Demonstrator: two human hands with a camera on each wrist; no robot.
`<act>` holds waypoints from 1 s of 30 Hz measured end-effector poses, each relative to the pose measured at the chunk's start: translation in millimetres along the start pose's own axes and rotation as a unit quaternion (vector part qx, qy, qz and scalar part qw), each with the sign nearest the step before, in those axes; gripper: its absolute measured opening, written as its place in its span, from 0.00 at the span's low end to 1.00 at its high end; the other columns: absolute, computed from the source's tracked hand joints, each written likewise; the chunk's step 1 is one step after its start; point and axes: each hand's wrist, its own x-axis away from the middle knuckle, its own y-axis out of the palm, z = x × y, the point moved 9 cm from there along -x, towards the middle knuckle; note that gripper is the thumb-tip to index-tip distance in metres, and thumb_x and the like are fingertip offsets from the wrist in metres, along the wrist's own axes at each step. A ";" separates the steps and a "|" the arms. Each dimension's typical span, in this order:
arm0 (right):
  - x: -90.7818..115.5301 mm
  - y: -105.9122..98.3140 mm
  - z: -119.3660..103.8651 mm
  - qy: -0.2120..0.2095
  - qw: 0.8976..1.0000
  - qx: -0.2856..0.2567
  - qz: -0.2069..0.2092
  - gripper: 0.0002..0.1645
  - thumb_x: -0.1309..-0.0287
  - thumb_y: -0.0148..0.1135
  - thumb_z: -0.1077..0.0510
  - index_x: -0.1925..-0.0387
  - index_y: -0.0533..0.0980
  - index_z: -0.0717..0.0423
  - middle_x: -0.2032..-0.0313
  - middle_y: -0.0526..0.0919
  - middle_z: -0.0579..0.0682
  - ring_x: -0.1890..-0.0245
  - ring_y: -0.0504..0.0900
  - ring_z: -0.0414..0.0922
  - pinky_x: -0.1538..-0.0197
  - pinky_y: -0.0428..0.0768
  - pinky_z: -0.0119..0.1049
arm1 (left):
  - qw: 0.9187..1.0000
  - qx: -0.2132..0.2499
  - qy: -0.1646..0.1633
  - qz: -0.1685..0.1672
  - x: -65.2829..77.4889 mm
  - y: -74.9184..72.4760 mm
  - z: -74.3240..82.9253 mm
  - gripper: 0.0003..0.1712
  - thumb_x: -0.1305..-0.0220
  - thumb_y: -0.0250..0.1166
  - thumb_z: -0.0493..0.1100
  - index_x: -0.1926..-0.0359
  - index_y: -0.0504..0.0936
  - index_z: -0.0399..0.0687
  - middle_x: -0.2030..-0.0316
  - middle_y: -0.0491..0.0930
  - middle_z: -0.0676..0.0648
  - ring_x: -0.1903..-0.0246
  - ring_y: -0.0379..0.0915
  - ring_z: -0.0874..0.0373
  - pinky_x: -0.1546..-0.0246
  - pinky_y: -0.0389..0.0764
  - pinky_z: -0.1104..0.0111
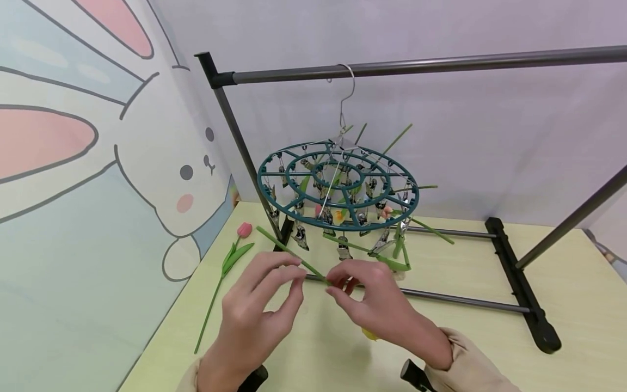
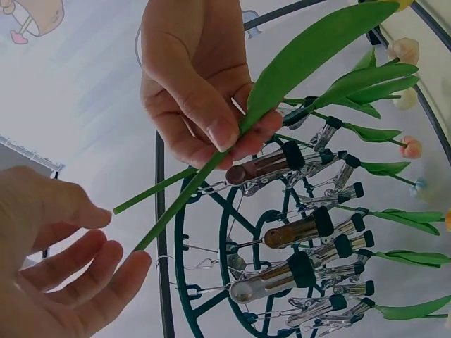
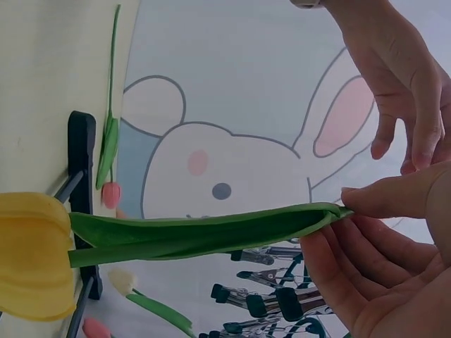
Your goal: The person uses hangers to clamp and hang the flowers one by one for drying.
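My right hand pinches the stem of a yellow tulip between thumb and fingers, by the base of its long green leaf. The bloom hangs downward, mostly hidden under the right hand in the head view. The bare stem slants up and left. Beside it my left hand has its fingers loosely bent and parted, thumb near the fingertips, holding nothing. Beyond both hands hangs a round teal clip hanger, its metal clips holding several tulips head down, stems poking up through the rings.
A dark rack bar carries the hanger by its hook. The rack's black foot stands on the pale table at right. A pink tulip lies at left, near a wall with a painted rabbit.
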 end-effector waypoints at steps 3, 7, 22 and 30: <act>0.9 -1.3 0.2 0.001 1.000 -0.001 0.009 0.10 0.48 0.67 0.69 0.67 0.80 0.52 0.70 0.82 0.40 0.73 0.79 0.33 0.70 0.82 0.29 | 0.999 0.012 -0.024 0.025 4.5 -2.7 -5.4 0.05 0.38 0.61 0.37 0.68 0.81 0.38 0.66 0.78 0.45 0.71 0.75 0.57 0.64 0.80 0.76; 2.1 -2.5 -0.4 0.001 1.000 0.001 0.017 0.10 0.48 0.67 0.69 0.67 0.80 0.51 0.70 0.82 0.40 0.73 0.79 0.33 0.69 0.82 0.29 | 0.997 0.035 -0.054 0.052 11.3 -3.3 -13.5 0.07 0.38 0.62 0.38 0.67 0.79 0.36 0.68 0.77 0.44 0.74 0.77 0.59 0.69 0.81 0.75; 2.7 -5.8 -11.6 -0.023 0.999 0.008 0.037 0.11 0.48 0.67 0.68 0.65 0.80 0.51 0.68 0.83 0.42 0.72 0.79 0.33 0.69 0.82 0.28 | 0.969 0.158 -0.181 0.050 34.9 23.1 -39.3 0.31 0.52 0.69 0.25 0.47 0.66 0.30 0.62 0.78 0.42 0.64 0.80 0.54 0.67 0.84 0.68; 2.7 -3.0 -14.6 -0.038 0.999 -0.004 0.032 0.11 0.47 0.66 0.69 0.63 0.80 0.52 0.68 0.83 0.45 0.71 0.80 0.35 0.68 0.81 0.28 | 0.941 0.226 -0.252 0.031 43.4 38.6 -50.0 0.29 0.50 0.68 0.25 0.48 0.65 0.32 0.63 0.77 0.41 0.65 0.80 0.53 0.68 0.84 0.64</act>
